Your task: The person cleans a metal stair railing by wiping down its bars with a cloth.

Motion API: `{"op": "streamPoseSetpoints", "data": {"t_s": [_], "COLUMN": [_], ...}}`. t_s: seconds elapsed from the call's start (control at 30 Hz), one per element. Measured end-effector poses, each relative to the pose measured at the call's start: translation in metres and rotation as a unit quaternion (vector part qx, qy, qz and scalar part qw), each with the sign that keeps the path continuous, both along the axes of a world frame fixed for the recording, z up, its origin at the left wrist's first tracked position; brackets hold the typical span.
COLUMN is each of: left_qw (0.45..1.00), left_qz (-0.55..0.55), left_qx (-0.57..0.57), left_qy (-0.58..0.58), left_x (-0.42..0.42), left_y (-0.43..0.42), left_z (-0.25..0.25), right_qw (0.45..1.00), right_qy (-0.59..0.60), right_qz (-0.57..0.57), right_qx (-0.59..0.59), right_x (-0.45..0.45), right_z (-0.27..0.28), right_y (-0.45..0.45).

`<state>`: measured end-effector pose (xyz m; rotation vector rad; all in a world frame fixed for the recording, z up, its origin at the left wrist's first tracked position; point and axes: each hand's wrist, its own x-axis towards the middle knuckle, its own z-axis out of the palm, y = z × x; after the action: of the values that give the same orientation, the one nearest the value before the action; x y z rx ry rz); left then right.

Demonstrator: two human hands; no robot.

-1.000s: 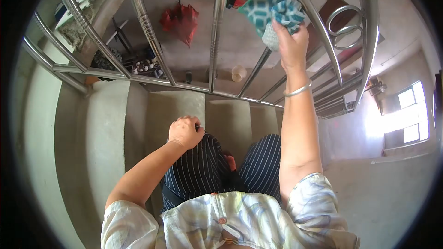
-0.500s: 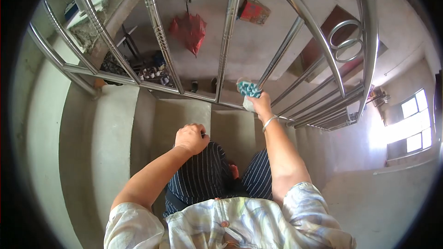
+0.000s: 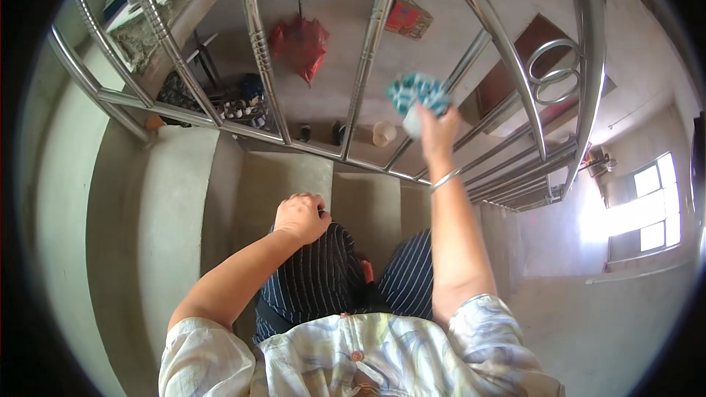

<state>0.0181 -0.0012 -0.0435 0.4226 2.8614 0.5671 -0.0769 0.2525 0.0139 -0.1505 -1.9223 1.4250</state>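
Note:
My right hand [image 3: 439, 132] is closed on a teal-and-white patterned cloth [image 3: 418, 93], a little blurred by motion. The cloth is against or beside a slanted metal baluster [image 3: 468, 57] of the stair railing; whether it wraps round the bar I cannot tell. A pale part of the bundle hangs below my fingers. My left hand [image 3: 300, 218] rests as a loose fist on my knee, in dark striped trousers [image 3: 312, 272]. Its fingers are curled inward, and whatever they might hold is hidden.
Concrete steps [image 3: 173, 206] lie to the left and ahead. Beyond the railing [image 3: 257, 44], a red umbrella-like bundle [image 3: 301, 45] and a red box [image 3: 407, 18] hang from a rod. A pale bucket [image 3: 383, 133] stands below. A bright window [image 3: 654, 202] is at right.
My right hand has moved up and slightly right with the cloth, along the baluster. The pale bucket behind it shows more fully. My left hand stays on the knee.

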Motion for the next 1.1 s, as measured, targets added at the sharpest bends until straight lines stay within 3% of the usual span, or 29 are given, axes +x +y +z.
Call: {"op": "streamPoseSetpoints", "data": {"t_s": [0.07,0.1,0.17,0.23,0.27,0.37,0.4,0.47,0.5,0.57,0.63,0.7,0.77,0.83,0.87,0.93,0.97,1.03,1.1], "left_qw": [0.999,0.997,0.997,0.997,0.997,0.999,0.999,0.999,0.999,0.998,1.0,0.999,0.999,0.999,0.999,0.997,0.997,0.999,0.999], "left_qz": [0.01,0.015,0.018,0.021,0.025,0.017,0.015,0.015,0.017,0.019,0.006,0.007,0.007,0.007,0.007,0.01,0.013,0.013,0.013], "left_qx": [-0.008,-0.015,-0.023,-0.03,-0.03,-0.013,-0.011,-0.005,-0.012,-0.02,-0.014,-0.015,-0.015,-0.018,-0.018,-0.012,-0.011,0.0,-0.01], "left_qy": [-0.037,-0.074,-0.077,-0.072,-0.062,-0.036,-0.036,-0.034,-0.046,-0.056,-0.024,-0.03,-0.034,-0.034,-0.034,-0.077,-0.077,-0.033,-0.039], "left_x": [-0.002,-0.002,-0.002,-0.002,0.0,0.001,0.001,0.004,0.005,0.003,0.003,0.004,0.003,0.003,0.003,0.002,0.003,0.004,0.004], "left_y": [0.002,0.003,0.005,0.004,0.004,-0.001,-0.001,-0.001,0.001,0.0,-0.002,-0.002,-0.001,0.0,0.0,-0.001,-0.001,-0.003,-0.003], "left_z": [0.008,0.011,0.012,0.014,0.014,0.003,0.002,0.005,0.01,0.012,0.002,0.005,0.007,0.006,0.008,0.015,0.013,0.005,0.009], "right_qw": [1.0,0.989,0.984,0.945,0.946,0.923,0.919,0.86,0.862,0.836,0.884,0.897,0.918,0.929,0.929,0.963,0.962,0.982,0.981], "right_qy": [-0.028,-0.136,-0.174,-0.303,-0.298,-0.381,-0.383,-0.391,-0.389,-0.259,-0.094,0.031,0.078,0.104,0.105,0.148,0.148,0.075,0.083], "right_qz": [-0.001,-0.037,-0.026,-0.056,-0.054,-0.016,0.04,0.099,0.101,0.214,0.28,0.332,0.376,0.354,0.354,0.219,0.221,0.17,0.171], "right_qx": [-0.007,0.046,0.03,0.112,0.115,0.051,-0.088,-0.313,-0.31,-0.433,-0.361,-0.291,-0.094,0.017,0.016,0.054,0.054,0.019,0.047], "right_x": [0.008,-0.002,0.008,0.011,0.013,0.015,0.016,0.014,0.012,0.012,0.006,0.009,0.0,-0.013,-0.021,-0.03,-0.032,-0.034,-0.028], "right_z": [-0.058,-0.11,-0.123,-0.134,-0.135,-0.128,-0.12,-0.103,-0.085,-0.043,0.015,0.084,0.133,0.17,0.171,0.173,0.165,0.121,0.029], "right_y": [-0.009,0.004,-0.003,-0.005,-0.005,0.0,0.001,0.0,-0.008,-0.023,-0.038,-0.055,-0.061,-0.077,-0.083,-0.097,-0.099,-0.099,-0.099]}}
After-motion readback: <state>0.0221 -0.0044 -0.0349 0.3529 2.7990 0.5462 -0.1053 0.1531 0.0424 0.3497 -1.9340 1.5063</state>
